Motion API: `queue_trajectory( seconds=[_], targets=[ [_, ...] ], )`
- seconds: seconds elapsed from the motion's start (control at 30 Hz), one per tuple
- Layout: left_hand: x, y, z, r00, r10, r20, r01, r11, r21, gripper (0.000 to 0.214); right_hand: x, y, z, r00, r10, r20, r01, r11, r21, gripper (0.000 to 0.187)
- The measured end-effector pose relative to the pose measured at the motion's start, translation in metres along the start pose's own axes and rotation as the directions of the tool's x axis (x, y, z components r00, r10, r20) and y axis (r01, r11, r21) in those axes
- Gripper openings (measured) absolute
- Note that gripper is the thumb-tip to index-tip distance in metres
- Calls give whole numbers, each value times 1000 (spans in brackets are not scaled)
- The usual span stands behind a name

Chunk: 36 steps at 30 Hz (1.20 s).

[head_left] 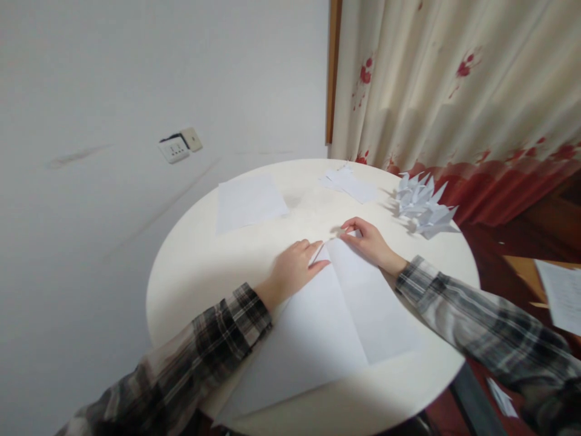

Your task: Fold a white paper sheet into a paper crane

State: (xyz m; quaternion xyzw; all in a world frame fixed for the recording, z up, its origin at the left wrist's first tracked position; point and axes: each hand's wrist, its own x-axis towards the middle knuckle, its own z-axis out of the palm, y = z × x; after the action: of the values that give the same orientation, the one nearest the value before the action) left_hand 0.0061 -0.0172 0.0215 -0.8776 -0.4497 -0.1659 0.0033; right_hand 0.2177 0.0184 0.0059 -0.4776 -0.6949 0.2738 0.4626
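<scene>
A large white sheet of paper (336, 321) lies on the round cream table (195, 272), with a crease running down its middle. My left hand (295, 269) rests on the sheet's far left part, fingers together and pressing down near the top of the crease. My right hand (367, 239) sits at the sheet's far corner, its fingertips pinching the paper's edge where the corner is being folded. Both arms wear plaid sleeves.
A second white sheet (247, 203) lies at the table's back left. Smaller paper pieces (349, 184) sit at the back. A cluster of folded white paper cranes (424, 209) stands at the right edge. Wall on the left, curtain (454, 91) behind, more paper (563, 297) at the right.
</scene>
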Motion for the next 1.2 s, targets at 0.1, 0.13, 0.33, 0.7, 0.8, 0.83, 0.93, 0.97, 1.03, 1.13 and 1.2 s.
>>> queue_trajectory(
  seconds=[0.1,0.13,0.33,0.7,0.8,0.83,0.93,0.97,1.03,1.13,1.2],
  targets=[
    [3,-8,4,984,-121,130,154,946,-285,48,2,-5,-8,993,-22,-117,30,997,73,24],
    [5,-11,5,975,-116,188,178,915,-361,43,2,-6,-12,987,-32,-157,49,993,104,26],
    [18,-12,-31,965,-117,-237,23,930,-367,13,10,-3,-34,947,45,-319,102,897,431,31],
    [-51,7,-43,739,644,-196,-644,761,71,21,18,22,-54,967,234,-105,-162,873,460,28],
    [-61,-4,-25,793,609,-37,-609,787,-97,49,13,24,-44,973,232,8,-223,925,306,26],
    [-60,-5,-23,807,590,-18,-586,797,-145,57,11,25,-40,978,206,45,-210,946,248,25],
    [-46,-2,-19,908,419,10,-413,897,-157,46,7,24,-28,982,97,160,-97,995,-9,27],
    [-39,1,-17,944,328,15,-324,938,-125,37,6,23,-24,980,74,185,-56,993,-100,29],
    [-24,6,-11,979,203,1,-203,978,-53,30,5,16,-18,977,29,211,26,967,-255,36],
    [-9,11,-1,989,149,27,-150,988,48,31,6,3,-12,960,8,278,114,900,-421,42],
    [-6,13,3,991,131,33,-134,987,87,31,7,-6,-11,944,52,327,112,879,-463,38]
  ],
)
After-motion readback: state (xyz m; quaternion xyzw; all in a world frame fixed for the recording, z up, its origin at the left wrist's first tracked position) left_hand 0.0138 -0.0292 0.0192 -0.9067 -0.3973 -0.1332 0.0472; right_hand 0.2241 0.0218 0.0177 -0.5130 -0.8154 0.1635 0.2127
